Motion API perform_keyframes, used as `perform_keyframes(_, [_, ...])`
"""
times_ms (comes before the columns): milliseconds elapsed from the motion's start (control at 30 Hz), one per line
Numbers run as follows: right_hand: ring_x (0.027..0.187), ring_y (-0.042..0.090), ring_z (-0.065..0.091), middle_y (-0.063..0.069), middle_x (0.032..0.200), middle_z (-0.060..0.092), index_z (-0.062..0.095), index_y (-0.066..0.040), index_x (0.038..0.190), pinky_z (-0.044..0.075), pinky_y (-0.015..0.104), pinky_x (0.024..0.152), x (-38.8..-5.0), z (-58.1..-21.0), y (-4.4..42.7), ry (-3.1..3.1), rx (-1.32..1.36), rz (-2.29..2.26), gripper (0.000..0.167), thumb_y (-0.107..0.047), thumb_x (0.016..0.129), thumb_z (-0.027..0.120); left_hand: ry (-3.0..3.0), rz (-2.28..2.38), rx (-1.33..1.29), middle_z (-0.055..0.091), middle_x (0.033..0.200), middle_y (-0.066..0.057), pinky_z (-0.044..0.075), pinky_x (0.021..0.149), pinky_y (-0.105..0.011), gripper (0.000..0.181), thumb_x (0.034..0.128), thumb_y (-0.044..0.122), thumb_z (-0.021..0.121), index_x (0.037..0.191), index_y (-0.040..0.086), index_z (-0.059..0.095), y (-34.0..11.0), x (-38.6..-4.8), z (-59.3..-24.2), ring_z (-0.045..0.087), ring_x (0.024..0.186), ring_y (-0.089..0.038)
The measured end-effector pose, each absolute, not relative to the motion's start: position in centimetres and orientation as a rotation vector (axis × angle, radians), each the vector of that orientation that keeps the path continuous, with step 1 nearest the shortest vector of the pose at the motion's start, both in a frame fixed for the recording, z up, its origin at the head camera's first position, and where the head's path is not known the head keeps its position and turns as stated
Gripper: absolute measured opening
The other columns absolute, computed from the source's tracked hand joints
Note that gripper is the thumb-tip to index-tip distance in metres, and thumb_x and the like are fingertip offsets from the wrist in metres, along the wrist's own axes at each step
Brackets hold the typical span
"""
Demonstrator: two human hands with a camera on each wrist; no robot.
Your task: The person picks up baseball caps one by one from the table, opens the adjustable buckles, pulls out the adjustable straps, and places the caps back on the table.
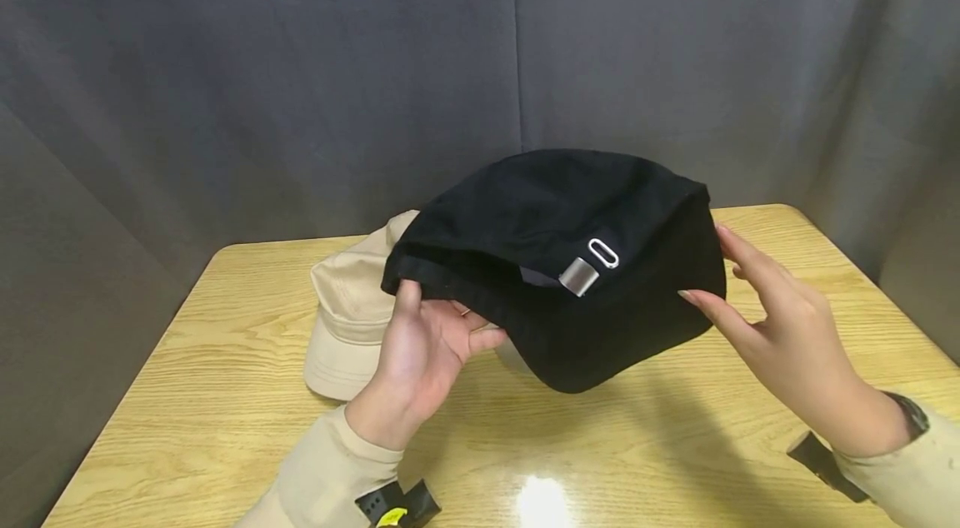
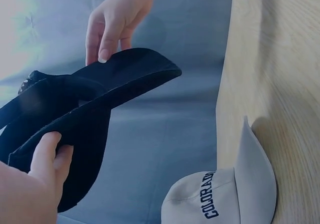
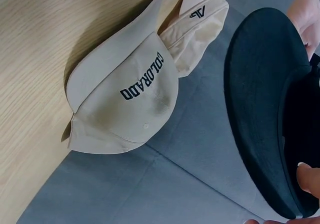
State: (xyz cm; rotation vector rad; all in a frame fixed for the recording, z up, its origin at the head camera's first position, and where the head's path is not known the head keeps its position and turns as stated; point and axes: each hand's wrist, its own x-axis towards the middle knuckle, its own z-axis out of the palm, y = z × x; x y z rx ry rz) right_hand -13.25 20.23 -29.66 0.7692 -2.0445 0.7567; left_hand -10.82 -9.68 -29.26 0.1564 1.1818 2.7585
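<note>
A black cap (image 1: 555, 203) is raised above the table and tilted, its brim (image 1: 600, 345) towards the lower right. On it are a silver buckle (image 1: 579, 276) and a metal eyelet (image 1: 603, 253). My left hand (image 1: 427, 345) grips the cap's lower left edge, thumb on the near side. At the brim's right side, my right hand (image 1: 787, 336) has its thumb over one face and its fingers at the far side. In the right wrist view the right thumb (image 3: 309, 179) lies against the cap's inner side.
A beige cap (image 1: 352, 303) rests on the wooden table (image 1: 225, 395), left of the black cap. Beside it sits a pale COLORADO cap (image 3: 135, 93), mostly hidden behind the black one in the head view. Grey curtains (image 1: 262, 95) surround the table.
</note>
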Motion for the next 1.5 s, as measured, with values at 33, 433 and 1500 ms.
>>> perform_keyframes(33, [0.117, -0.015, 0.043, 0.027, 0.115, 0.064, 0.056, 0.009, 0.129, 0.035, 0.008, 0.096, -13.3, -29.7, 20.2, -2.042, 0.768, 0.761, 0.075, -0.057, 0.093, 0.051, 1.179, 2.763, 0.151, 0.064, 0.082, 0.000, 0.051, 0.073, -0.038, 0.050, 0.1056, 0.047, 0.022, 0.088, 0.018, 0.059, -9.7, -10.8, -29.2, 0.063, 0.082, -0.020])
perform_keyframes(433, [0.096, -0.013, 0.053, 0.019, 0.094, 0.068, 0.062, 0.007, 0.116, 0.038, 0.004, 0.078, -13.3, -30.6, 20.5, -2.073, 0.714, 0.805, 0.074, -0.061, 0.088, 0.053, 1.081, 2.839, 0.207, 0.064, 0.096, -0.003, 0.057, 0.074, -0.037, 0.044, 0.1067, 0.042, 0.024, 0.103, 0.015, 0.059, -9.8, -10.6, -29.0, 0.067, 0.084, -0.017])
perform_keyframes(1500, [0.066, 0.001, 0.067, -0.008, 0.071, 0.070, 0.065, -0.019, 0.099, 0.048, 0.010, 0.065, -11.5, -31.1, 24.4, -2.364, 0.262, 1.493, 0.024, 0.003, 0.090, 0.065, 1.280, 2.638, 0.505, 0.056, 0.125, -0.005, 0.044, 0.100, -0.037, 0.041, 0.1069, 0.028, 0.021, 0.141, 0.008, 0.033, -9.6, -11.1, -29.8, 0.058, 0.111, -0.020])
